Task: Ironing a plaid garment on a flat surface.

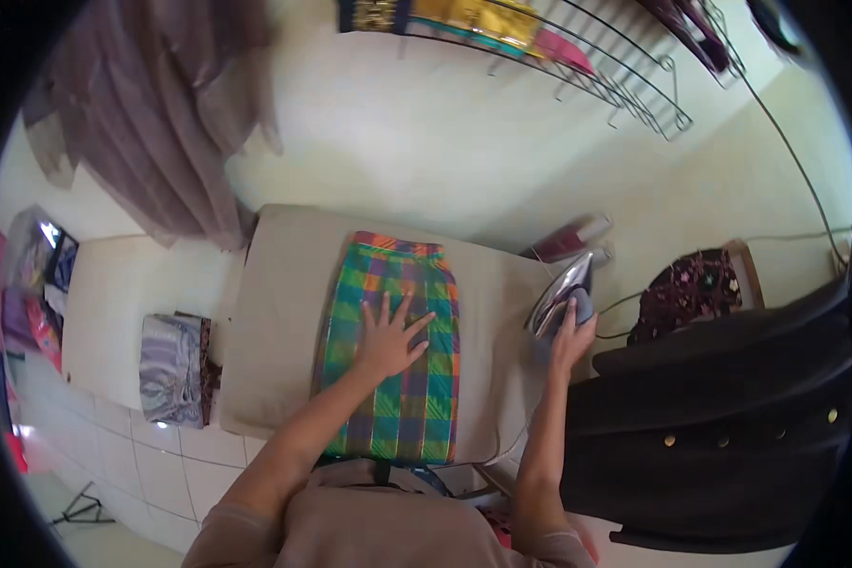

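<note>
A green, purple and orange plaid skirt [388, 398] lies lengthwise on a beige padded ironing surface [275, 303]. My left hand [391, 341] rests flat on its middle, fingers spread. At the right edge of the padding, my right hand [576, 336] grips the handle of a clothes iron [560, 295]. The iron is tipped up, its shiny soleplate turned toward the left, apart from the skirt. A cord runs from the iron's side toward the right.
Dark clothing with buttons [701, 417] hangs at the right, beside a dark floral cloth [686, 293]. Folded patterned fabric [172, 369] lies to the left. A brownish curtain [161, 114] hangs at the upper left. Above is a black wire rack [625, 85]. Bottles [577, 237] stand behind the iron.
</note>
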Demonstrator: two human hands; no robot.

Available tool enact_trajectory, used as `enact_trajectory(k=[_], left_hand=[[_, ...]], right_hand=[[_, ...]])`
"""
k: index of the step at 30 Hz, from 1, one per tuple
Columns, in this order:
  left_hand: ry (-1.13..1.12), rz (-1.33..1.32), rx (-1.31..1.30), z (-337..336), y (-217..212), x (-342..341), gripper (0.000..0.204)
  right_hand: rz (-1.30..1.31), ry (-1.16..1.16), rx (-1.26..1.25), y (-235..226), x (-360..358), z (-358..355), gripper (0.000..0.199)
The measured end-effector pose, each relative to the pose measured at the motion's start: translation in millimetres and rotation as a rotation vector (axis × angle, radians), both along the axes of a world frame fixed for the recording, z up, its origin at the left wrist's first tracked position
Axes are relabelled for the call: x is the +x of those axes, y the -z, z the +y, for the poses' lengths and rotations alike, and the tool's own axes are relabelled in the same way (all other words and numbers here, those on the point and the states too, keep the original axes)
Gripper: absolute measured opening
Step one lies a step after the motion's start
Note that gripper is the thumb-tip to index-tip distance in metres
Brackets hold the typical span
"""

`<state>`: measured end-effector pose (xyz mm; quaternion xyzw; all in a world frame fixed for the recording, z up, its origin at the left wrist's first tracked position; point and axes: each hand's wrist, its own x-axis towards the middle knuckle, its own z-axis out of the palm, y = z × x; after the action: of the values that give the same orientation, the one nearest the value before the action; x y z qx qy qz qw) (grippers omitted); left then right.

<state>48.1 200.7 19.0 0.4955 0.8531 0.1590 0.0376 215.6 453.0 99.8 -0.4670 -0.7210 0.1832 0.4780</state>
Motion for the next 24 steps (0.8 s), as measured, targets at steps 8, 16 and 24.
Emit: enact_trajectory(k=[8,16,24], left_hand=[[-0.071,-0.100,0.072,-52.9,13.4,-35.6,0.054],[-0.179,-0.087,0.148,-129.8,24.1,-27.0,0.063],[0.049,-0.107,0.269,-148.3,30.4,-54.6,0.056]], right_hand=[[-0.411,-0.478,-0.695,-13.5,-25.5,-165.6,0.045],[-0.857,-0.524,-0.239,35.5,-114.4,-220.0,0.044],[-0.750,-0.494,-0.126,35.1,-183.6,-180.0,0.052]])
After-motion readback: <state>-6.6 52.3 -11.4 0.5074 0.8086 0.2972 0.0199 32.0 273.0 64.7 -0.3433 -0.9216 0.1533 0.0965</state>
